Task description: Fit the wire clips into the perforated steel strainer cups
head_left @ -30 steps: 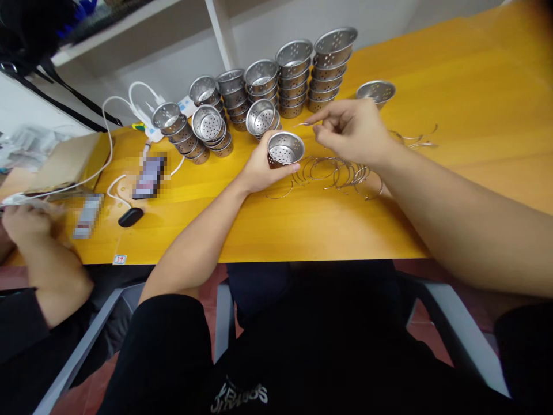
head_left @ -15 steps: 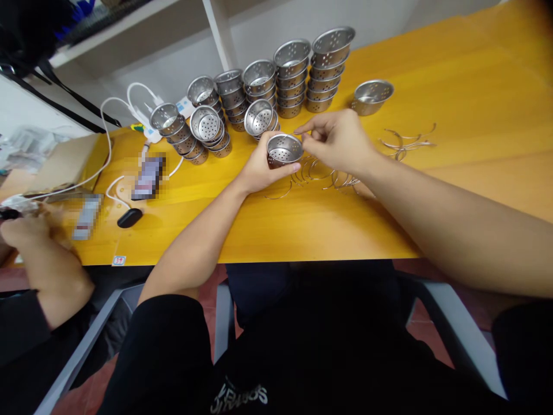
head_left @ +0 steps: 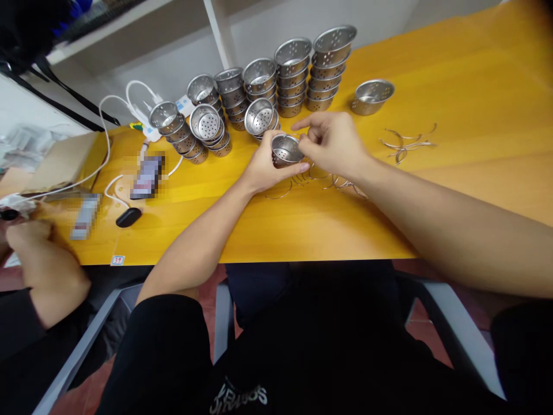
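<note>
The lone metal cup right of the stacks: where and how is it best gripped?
Probably by its rim's right side, from above and the right: the cup stands upright, mouth up, its rim wider than its base, and the nearest stack is on its left.

Table: one, long, with a glossy yellow-orange top (head_left: 453,69); a small numbered label (head_left: 117,260) sat at its front edge. Wall (head_left: 268,26): plain, pale grey, directly behind the table. Shelf (head_left: 108,33): white, upper left, with a slim white upright (head_left: 218,34) meeting the table's rear. Chair arms: grey, (head_left: 460,334) right and (head_left: 224,328) centre-left, a further one far left. Floor (head_left: 421,328): reddish tiles with lighter joints. Light: soft, with a dull sheen on the tabletop.
</note>
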`<state>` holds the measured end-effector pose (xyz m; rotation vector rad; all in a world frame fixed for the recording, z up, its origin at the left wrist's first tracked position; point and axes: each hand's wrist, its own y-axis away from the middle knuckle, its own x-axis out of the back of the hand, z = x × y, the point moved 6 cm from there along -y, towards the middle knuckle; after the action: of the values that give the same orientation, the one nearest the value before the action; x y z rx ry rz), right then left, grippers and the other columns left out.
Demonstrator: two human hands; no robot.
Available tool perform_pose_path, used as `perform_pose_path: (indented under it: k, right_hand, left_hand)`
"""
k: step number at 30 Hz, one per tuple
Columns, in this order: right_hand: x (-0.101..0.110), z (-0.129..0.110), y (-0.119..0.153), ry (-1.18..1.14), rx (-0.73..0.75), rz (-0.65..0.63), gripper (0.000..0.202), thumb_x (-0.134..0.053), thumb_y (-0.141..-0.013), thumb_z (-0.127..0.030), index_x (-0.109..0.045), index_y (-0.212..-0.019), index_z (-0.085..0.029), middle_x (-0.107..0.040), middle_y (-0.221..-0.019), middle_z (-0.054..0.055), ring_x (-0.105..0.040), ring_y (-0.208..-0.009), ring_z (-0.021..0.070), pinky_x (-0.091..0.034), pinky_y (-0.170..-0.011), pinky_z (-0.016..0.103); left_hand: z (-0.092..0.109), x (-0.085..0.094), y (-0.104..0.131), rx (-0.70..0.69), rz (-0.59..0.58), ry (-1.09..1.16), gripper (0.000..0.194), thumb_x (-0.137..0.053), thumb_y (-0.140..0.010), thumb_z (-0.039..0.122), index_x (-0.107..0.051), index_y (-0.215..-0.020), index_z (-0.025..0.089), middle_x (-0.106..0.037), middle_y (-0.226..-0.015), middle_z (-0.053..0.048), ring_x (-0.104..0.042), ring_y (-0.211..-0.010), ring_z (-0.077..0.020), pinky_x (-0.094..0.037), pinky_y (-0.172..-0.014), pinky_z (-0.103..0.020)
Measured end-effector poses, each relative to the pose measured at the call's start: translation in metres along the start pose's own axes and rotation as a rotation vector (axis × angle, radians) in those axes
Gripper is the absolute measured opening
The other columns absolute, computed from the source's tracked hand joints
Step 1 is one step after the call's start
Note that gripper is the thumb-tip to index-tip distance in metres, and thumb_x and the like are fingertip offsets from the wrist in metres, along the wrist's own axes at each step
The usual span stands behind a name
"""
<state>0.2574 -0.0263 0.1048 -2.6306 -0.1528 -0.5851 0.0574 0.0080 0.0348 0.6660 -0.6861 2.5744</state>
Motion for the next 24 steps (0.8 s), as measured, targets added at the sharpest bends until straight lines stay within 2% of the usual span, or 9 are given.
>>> perform_pose_path:
  k: [4, 10, 17, 21, 24]
  right_hand:
    - [-0.005, -0.005, 0.001, -0.034, 0.006, -0.019, 0.016, -0.096, -0.099, -0.034, -0.083, -0.109, -0.03, -0.059, -0.067, -0.001, -0.05, -0.06, 0.0212, -0.048, -0.061, 0.041]
    - [-0.006, -0.006, 0.0, -0.065, 0.004, -0.032, 0.011, -0.095, -0.099, -0.033, -0.085, -0.102, -0.029, -0.059, -0.069, 0.001, -0.058, -0.063, 0.0228, -0.053, -0.062, 0.04]
    - [-0.005, -0.009, 0.001, -0.036, -0.017, -0.035, 0.007, -0.091, -0.098, -0.034, -0.088, -0.103, -0.031, -0.062, -0.068, 0.003, -0.06, -0.066, 0.0246, -0.052, -0.059, 0.039]
    - [-0.004, -0.013, 0.001, -0.073, 0.0, -0.059, 0.003, -0.089, -0.099, -0.031, -0.088, -0.099, -0.029, -0.067, -0.073, 0.004, -0.06, -0.067, 0.0235, -0.052, -0.062, 0.039]
    - [0.001, -0.018, 0.002, -0.163, 0.042, -0.144, 0.012, -0.091, -0.101, -0.039, -0.089, -0.101, -0.028, -0.075, -0.082, 0.004, -0.062, -0.071, 0.0222, -0.052, -0.066, 0.038]
  left_hand:
    - [0.004, 0.0, 0.001, -0.004, 0.007, -0.025, 0.116, -0.098, -0.087, 0.099, -0.052, -0.17, 0.033, -0.074, -0.153, -0.014, -0.08, -0.144, -0.0395, -0.067, -0.128, -0.065]
    - [0.009, 0.003, 0.0, -0.008, 0.016, -0.025, 0.11, -0.097, -0.086, 0.101, -0.059, -0.163, 0.032, -0.076, -0.146, -0.011, -0.079, -0.143, -0.0396, -0.066, -0.13, -0.065]
    - [0.011, 0.004, 0.0, -0.009, 0.047, 0.039, 0.111, -0.101, -0.076, 0.106, -0.066, -0.148, 0.03, -0.079, -0.136, -0.009, -0.082, -0.127, -0.0342, -0.071, -0.119, -0.061]
    - [0.012, 0.005, 0.0, -0.006, 0.032, 0.024, 0.103, -0.095, -0.084, 0.105, -0.066, -0.147, 0.03, -0.081, -0.135, -0.009, -0.083, -0.123, -0.0316, -0.071, -0.118, -0.057]
    - [0.014, 0.008, 0.0, -0.015, -0.008, 0.041, 0.1, -0.09, -0.089, 0.106, -0.067, -0.146, 0.028, -0.083, -0.133, -0.009, -0.083, -0.121, -0.0304, -0.07, -0.116, -0.054]
